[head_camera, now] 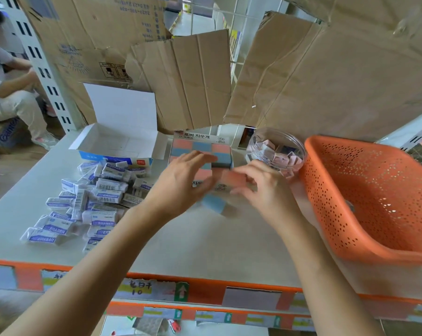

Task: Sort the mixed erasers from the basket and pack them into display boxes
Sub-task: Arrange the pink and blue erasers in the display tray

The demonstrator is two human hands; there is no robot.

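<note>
A display box of pink-and-blue erasers stands at the table's middle back. My left hand reaches over its near side with fingers spread and nearly straight. My right hand pinches a pink-and-blue eraser at the box's near right corner. Another pink-and-blue eraser lies on the table under my hands. A pile of several white sleeved erasers spreads on the left, in front of an open white display box. The orange basket stands on the right.
A clear bowl of small pinkish erasers sits between the display box and the basket. Cardboard sheets wall off the back of the table. A seated person is at the far left. The table's orange front edge is near me.
</note>
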